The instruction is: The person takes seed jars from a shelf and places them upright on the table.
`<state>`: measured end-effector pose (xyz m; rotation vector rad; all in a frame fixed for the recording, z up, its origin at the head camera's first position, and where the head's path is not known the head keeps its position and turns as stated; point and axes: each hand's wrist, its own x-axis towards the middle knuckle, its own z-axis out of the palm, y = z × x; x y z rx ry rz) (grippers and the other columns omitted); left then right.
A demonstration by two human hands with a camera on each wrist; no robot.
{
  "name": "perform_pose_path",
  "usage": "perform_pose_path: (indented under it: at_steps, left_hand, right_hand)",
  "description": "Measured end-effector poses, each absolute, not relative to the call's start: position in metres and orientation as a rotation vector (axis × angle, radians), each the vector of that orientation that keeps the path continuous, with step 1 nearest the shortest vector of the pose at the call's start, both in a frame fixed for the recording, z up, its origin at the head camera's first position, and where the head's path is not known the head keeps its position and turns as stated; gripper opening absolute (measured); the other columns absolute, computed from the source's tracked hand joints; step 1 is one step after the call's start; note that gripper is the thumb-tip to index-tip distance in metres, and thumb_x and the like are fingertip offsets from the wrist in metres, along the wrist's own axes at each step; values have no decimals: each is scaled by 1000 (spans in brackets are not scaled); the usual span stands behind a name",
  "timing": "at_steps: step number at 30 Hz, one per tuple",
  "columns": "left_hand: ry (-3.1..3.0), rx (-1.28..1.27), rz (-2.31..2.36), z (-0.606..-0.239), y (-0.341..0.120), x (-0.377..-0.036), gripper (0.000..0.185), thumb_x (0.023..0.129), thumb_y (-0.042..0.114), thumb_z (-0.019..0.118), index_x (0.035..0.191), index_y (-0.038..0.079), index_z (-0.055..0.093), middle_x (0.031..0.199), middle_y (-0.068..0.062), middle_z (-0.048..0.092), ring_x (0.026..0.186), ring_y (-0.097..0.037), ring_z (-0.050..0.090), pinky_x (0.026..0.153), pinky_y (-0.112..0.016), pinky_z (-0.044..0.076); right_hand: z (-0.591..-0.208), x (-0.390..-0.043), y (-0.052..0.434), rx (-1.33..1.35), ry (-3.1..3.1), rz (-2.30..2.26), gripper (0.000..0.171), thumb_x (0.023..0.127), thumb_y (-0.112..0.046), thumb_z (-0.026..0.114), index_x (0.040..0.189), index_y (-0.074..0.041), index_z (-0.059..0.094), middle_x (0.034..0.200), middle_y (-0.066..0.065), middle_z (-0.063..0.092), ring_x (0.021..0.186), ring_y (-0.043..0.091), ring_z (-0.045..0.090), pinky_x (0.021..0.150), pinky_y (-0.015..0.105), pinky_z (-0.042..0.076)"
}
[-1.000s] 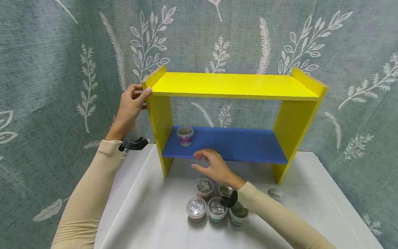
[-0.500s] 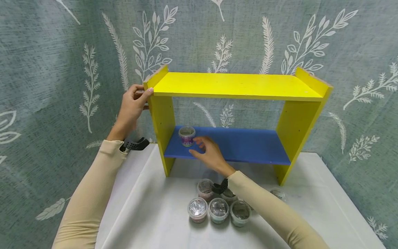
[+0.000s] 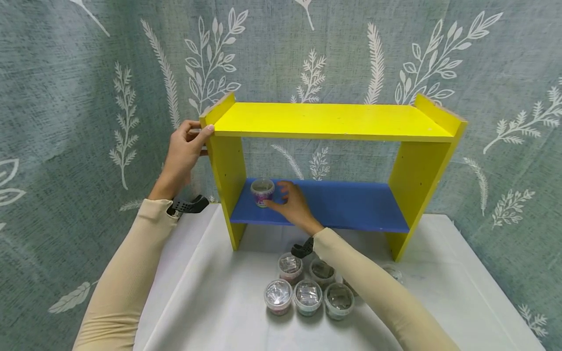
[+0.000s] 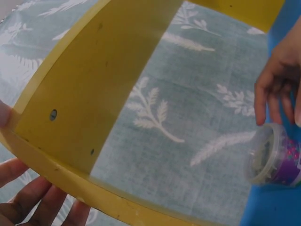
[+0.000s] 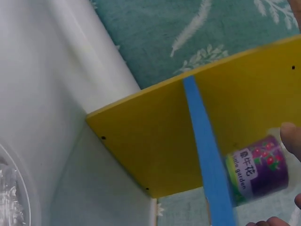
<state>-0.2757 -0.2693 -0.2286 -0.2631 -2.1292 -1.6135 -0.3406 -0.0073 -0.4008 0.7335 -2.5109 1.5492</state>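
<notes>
A yellow shelf (image 3: 329, 122) with a blue lower board (image 3: 351, 204) stands on a white table (image 3: 210, 302). My left hand (image 3: 186, 148) grips its top left corner, thumb on the front edge and fingers behind the side panel (image 4: 89, 103). A small clear jar with a purple label (image 3: 262, 191) stands at the left end of the blue board. My right hand (image 3: 291, 202) is at the jar, fingers (image 4: 275, 89) and thumb curled round its right side. The right wrist view shows the jar (image 5: 258, 172) between my fingertips (image 5: 291, 139).
Several lidded clear jars (image 3: 307, 296) stand grouped on the table in front of the shelf, under my right forearm. One more jar (image 3: 392, 272) sits near the shelf's right leg. A grey leaf-print curtain (image 3: 66, 97) hangs close behind.
My right hand has risen from above the table jars onto the blue board and closed in on the purple-label jar. The left hand has kept its hold on the shelf.
</notes>
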Motion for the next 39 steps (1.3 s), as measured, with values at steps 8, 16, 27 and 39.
perform_pose_path:
  at_steps: [8, 16, 27, 39]
  left_hand:
    - [-2129, -282, -1604, -230, -271, -277, 50, 101, 47, 64, 137, 13, 54, 123, -8, 61, 111, -24, 62, 91, -37, 53]
    - [-2123, -267, -1610, -229, -272, -277, 49, 100, 47, 65, 135, 13, 55, 122, -10, 62, 110, -25, 62, 89, -34, 53]
    - [-2144, -264, -1581, -229, -272, -276, 51, 101, 49, 63, 136, 14, 53, 127, -9, 60, 114, -24, 60, 94, -40, 52]
    - [-2142, -268, -1586, -231, -273, -279, 53, 100, 50, 63, 137, 14, 53, 127, -9, 59, 115, -24, 59, 98, -45, 50]
  right_hand:
    - [-402, -350, -19, 729, -2548, 1579, 83, 90, -48, 79, 155, -13, 42, 136, 13, 57, 120, 29, 60, 92, 45, 55]
    - [-396, -354, -26, 785, -2532, 1732, 81, 91, -47, 79, 155, -16, 40, 128, 6, 60, 116, 23, 59, 86, 42, 56]
    - [-395, -358, -28, 761, -2540, 1836, 82, 93, -47, 76, 157, -13, 37, 133, 7, 60, 122, 23, 58, 95, 43, 54]
    - [-394, -359, -27, 712, -2514, 1889, 79, 90, -48, 78, 152, -15, 44, 134, 4, 60, 119, 20, 59, 95, 42, 54]
